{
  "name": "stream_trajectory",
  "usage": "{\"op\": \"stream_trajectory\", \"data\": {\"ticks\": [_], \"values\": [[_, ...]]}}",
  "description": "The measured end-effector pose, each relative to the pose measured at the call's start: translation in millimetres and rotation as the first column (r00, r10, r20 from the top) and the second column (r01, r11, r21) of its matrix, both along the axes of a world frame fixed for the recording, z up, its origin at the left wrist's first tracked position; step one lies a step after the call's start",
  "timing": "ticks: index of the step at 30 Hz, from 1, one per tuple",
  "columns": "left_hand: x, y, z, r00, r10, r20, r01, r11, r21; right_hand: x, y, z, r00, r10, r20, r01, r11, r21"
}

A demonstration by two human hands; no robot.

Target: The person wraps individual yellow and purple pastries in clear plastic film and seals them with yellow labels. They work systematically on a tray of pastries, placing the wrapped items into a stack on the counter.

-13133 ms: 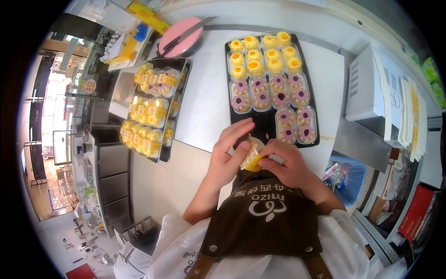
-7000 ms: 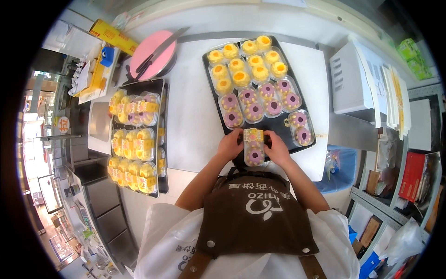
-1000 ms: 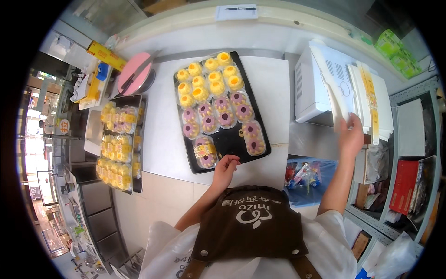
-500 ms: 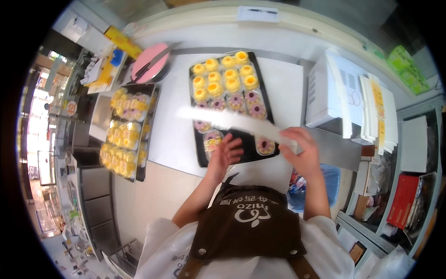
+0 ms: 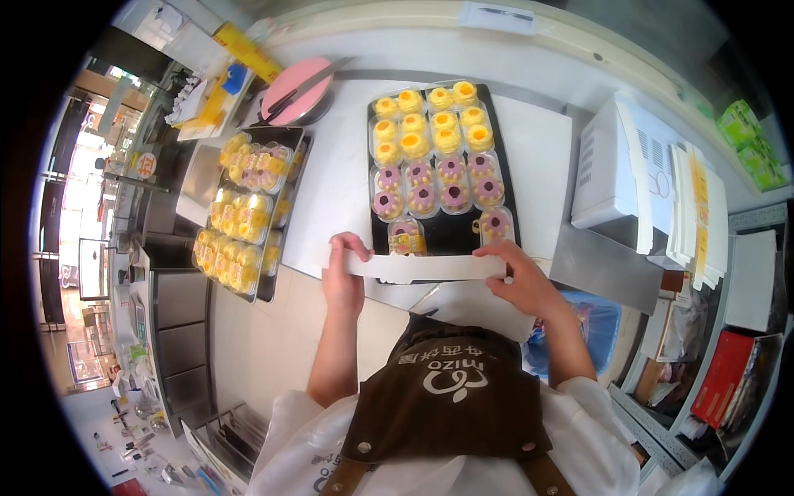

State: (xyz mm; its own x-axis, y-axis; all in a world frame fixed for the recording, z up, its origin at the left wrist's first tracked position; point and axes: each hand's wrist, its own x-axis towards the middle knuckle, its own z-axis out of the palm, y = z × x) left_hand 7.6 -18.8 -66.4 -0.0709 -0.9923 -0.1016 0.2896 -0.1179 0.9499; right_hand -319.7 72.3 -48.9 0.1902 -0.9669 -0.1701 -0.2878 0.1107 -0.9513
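Observation:
A white paper strip point(image 5: 426, 269) is stretched level between my two hands, in front of the near edge of a black tray point(image 5: 451, 236). My left hand point(image 5: 344, 269) pinches its left end, and my right hand point(image 5: 521, 279) grips the right end between thumb and fingers. On the tray stand clear plastic boxes of small cakes: yellow cakes point(image 5: 447, 139) in the far rows, purple cakes point(image 5: 454, 195) with dark centres nearer me. One near purple cake box point(image 5: 406, 238) bears a yellow printed label. Another purple cake box point(image 5: 496, 223) stands at the tray's near right corner.
At left, a second dark tray point(image 5: 270, 285) carries several boxes of yellow and purple cakes. Behind it, a long knife point(image 5: 318, 76) lies across a round pink board point(image 5: 294, 93). A white machine point(image 5: 616, 169) stands at right, above a blue-lined bin point(image 5: 595, 331).
The strip, earlier blurred and trailing from my right hand over the tray, has come down toward me. My left hand, earlier open, has closed on its other end.

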Motion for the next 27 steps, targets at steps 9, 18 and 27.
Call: {"op": "stream_trajectory", "data": {"ticks": [9,18,27], "values": [[-23.1,13.8,3.2,0.977,-0.073,-0.202,0.043,0.988,-0.146,38.5,-4.1,-34.6,0.813,-0.315,0.49,0.246,0.948,0.201],[-29.2,12.1,19.1,0.96,-0.254,-0.115,0.255,0.967,-0.004,37.4,1.2,-26.7,0.806,-0.1,0.583,-0.091,0.953,0.289],[-31.3,15.1,19.6,0.89,-0.437,-0.131,0.451,0.885,0.115,61.7,-0.7,-50.1,0.863,-0.051,0.502,-0.076,0.97,0.231]]}}
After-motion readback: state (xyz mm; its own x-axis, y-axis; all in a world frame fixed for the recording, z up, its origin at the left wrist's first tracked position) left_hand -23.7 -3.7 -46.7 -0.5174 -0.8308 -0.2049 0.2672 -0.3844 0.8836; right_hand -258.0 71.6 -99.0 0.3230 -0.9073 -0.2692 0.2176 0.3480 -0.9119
